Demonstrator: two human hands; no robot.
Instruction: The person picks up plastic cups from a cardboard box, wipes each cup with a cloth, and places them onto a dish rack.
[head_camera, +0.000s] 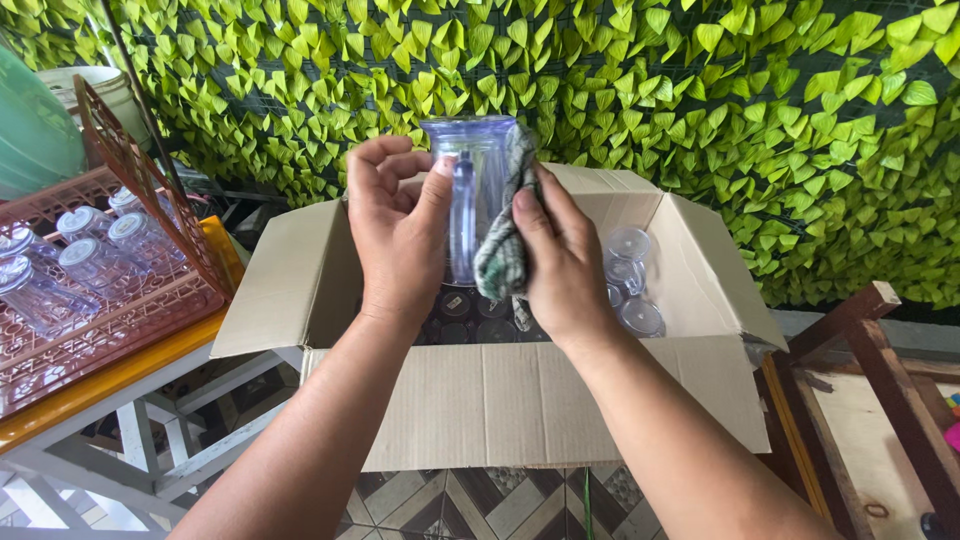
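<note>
Your left hand (400, 225) grips a clear plastic cup (470, 190) upright, fingers curled round its left wall and thumb on the front, above the middle of the open cardboard box (520, 400). Your right hand (560, 260) is closed on a green checked cloth (508, 235) and presses it against the cup's right wall. The step in hand appears to be wiping the cup's outside while it is held clear of the box. More clear cups (630, 285) lie inside the box, against its right wall and along its floor; the rest of the floor is in shadow and cannot be read. To the left, a brown rack (150, 300) on an orange tray (100, 385) carries further cups (85, 262) laid on their sides, near the rack's back edge. A leaf wall (700, 120) stands behind the box, and a wooden frame (880, 350) sits beyond its right flap. The next move likely calls for turning the cup in your left hand so the cloth reaches the unwiped wall; keep the grip firm, since the smooth plastic may slip under the cloth's pressure. Hold the cup over the box opening so a dropped cup falls inside.
</note>
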